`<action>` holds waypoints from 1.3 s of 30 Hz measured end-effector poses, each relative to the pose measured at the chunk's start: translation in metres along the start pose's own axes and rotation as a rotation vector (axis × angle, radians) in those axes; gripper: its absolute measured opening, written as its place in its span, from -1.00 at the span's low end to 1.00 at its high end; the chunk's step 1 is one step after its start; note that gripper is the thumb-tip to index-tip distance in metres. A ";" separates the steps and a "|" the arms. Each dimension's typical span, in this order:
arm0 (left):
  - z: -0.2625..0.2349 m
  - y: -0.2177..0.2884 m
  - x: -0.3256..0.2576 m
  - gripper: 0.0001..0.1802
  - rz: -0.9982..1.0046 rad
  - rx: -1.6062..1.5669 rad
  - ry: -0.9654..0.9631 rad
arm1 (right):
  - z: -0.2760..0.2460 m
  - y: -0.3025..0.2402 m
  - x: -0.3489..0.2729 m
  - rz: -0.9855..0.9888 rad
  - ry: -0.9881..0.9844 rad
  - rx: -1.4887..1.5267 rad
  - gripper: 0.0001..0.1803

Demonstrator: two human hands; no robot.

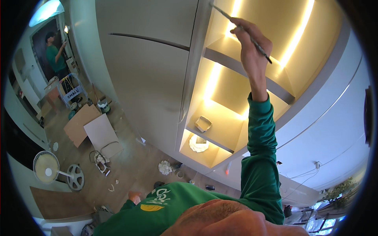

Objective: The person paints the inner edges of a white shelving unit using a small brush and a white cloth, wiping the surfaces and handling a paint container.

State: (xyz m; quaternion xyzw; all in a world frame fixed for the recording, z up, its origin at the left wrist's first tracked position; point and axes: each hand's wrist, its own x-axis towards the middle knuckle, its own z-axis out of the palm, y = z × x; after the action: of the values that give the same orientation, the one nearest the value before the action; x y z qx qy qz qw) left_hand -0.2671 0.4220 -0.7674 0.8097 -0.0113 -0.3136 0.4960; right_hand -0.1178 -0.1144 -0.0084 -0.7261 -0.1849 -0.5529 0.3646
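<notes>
Tall pale cabinet with lit open shelves fills our view — closed doors at its left, glowing shelves at its right. Our right hand raised before upper shelf's front edge, fingers clamped on thin brush, its tip near cabinet's top edge. Left hand not visible to us. Small tray sits on lower shelf — white crumpled rag beneath it.
</notes>
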 end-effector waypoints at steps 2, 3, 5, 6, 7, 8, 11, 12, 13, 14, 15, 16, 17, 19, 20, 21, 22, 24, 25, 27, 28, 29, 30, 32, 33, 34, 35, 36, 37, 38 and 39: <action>-0.002 0.010 0.007 -0.64 -0.030 0.066 -0.012 | -0.009 0.005 -0.021 0.012 -0.013 -0.038 -0.71; 0.003 0.008 0.005 -0.60 -0.109 0.033 0.036 | -0.008 0.008 -0.032 0.029 -0.028 -0.034 -0.71; 0.008 0.005 0.006 -0.56 -0.198 0.080 0.055 | -0.005 0.013 -0.049 0.064 -0.059 -0.028 -0.72; 0.007 0.010 0.005 -0.56 -0.201 0.161 0.020 | -0.007 0.009 -0.056 0.053 -0.094 -0.055 -0.73; 0.009 0.008 0.002 -0.62 -0.148 0.125 0.043 | -0.007 0.009 -0.062 0.070 -0.100 -0.045 -0.73; 0.011 0.006 0.001 -0.68 -0.091 0.088 0.063 | -0.006 0.011 -0.068 0.087 -0.106 -0.036 -0.73; 0.021 0.001 -0.001 -0.72 0.044 -0.338 0.217 | -0.011 0.011 -0.071 0.086 -0.105 0.021 -0.73; 0.020 0.001 0.001 -0.73 -0.060 -0.455 0.217 | -0.013 0.009 -0.068 0.077 -0.102 0.044 -0.73; 0.020 -0.001 -0.001 -0.73 -0.170 -0.571 0.222 | -0.013 0.006 -0.065 0.106 -0.100 0.043 -0.73; 0.018 -0.002 -0.001 -0.73 -0.116 -0.462 0.220 | -0.013 0.003 -0.059 0.135 -0.097 0.042 -0.73; 0.015 0.003 -0.001 -0.73 -0.060 -0.349 0.207 | -0.014 0.002 -0.057 0.164 -0.092 0.032 -0.73; 0.016 0.004 0.000 -0.73 -0.077 -0.336 0.242 | -0.013 0.010 -0.056 0.144 -0.095 0.037 -0.72; 0.018 0.003 -0.001 -0.73 -0.098 -0.323 0.278 | -0.013 0.012 -0.061 0.159 -0.111 0.024 -0.73; 0.028 0.004 0.010 -0.72 -0.288 -0.494 0.452 | -0.011 0.017 -0.070 0.180 -0.146 0.004 -0.73; 0.029 0.002 0.009 -0.77 -0.284 -0.534 0.425 | -0.008 0.018 -0.076 0.140 -0.135 0.026 -0.74; 0.028 0.003 0.008 -0.80 -0.278 -0.573 0.394 | -0.008 0.022 -0.084 0.138 -0.137 0.025 -0.74; 0.026 0.002 0.006 -0.83 -0.276 -0.608 0.367 | -0.009 0.030 -0.095 0.141 -0.139 0.030 -0.74; 0.024 0.001 0.004 -0.86 -0.277 -0.517 0.328 | -0.010 0.033 -0.111 0.201 -0.152 0.046 -0.75; 0.024 0.000 0.001 -0.87 -0.279 -0.475 0.311 | -0.011 0.031 -0.117 0.246 -0.163 0.060 -0.75; 0.026 0.007 -0.001 -0.75 -0.356 -0.444 0.309 | -0.014 0.028 -0.127 0.332 -0.179 0.078 -0.75; 0.027 0.014 -0.002 -0.69 -0.391 -0.431 0.308 | -0.015 0.026 -0.128 0.323 -0.188 0.087 -0.75; 0.027 0.021 -0.005 -0.69 -0.417 -0.401 0.305 | -0.016 0.026 -0.128 0.314 -0.197 0.100 -0.75; 0.026 0.021 -0.007 -0.69 -0.442 -0.367 0.303 | -0.018 0.025 -0.127 0.305 -0.202 0.115 -0.74; 0.027 0.022 -0.011 -0.69 -0.456 -0.326 0.347 | -0.016 0.023 -0.117 0.302 -0.229 0.077 -0.73; 0.026 0.011 -0.006 -0.69 -0.446 -0.309 0.395 | -0.017 0.026 -0.112 0.306 -0.234 0.058 -0.73; 0.025 0.012 -0.002 -0.70 -0.429 -0.298 0.439 | -0.017 0.030 -0.106 0.265 -0.203 0.070 -0.73; 0.022 0.011 0.000 -0.71 -0.421 -0.309 0.410 | -0.018 0.028 -0.102 0.265 -0.179 0.053 -0.73; 0.021 0.020 -0.001 -0.73 -0.412 -0.330 0.382 | -0.016 0.022 -0.097 0.259 -0.163 0.039 -0.72; 0.020 0.021 -0.001 -0.75 -0.406 -0.347 0.354 | -0.016 0.018 -0.091 0.257 -0.145 0.025 -0.72; 0.020 0.022 -0.001 -0.71 -0.393 -0.396 0.352 | -0.016 0.019 -0.087 0.233 -0.119 0.074 -0.73; 0.018 0.017 -0.001 -0.66 -0.382 -0.441 0.352 | -0.016 0.017 -0.086 0.208 -0.106 0.072 -0.73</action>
State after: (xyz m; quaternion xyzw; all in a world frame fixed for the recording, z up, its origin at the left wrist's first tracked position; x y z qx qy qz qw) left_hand -0.2720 0.3990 -0.7590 0.7121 0.2944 -0.2508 0.5860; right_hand -0.1446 -0.1257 -0.0922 -0.7560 -0.1475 -0.4657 0.4357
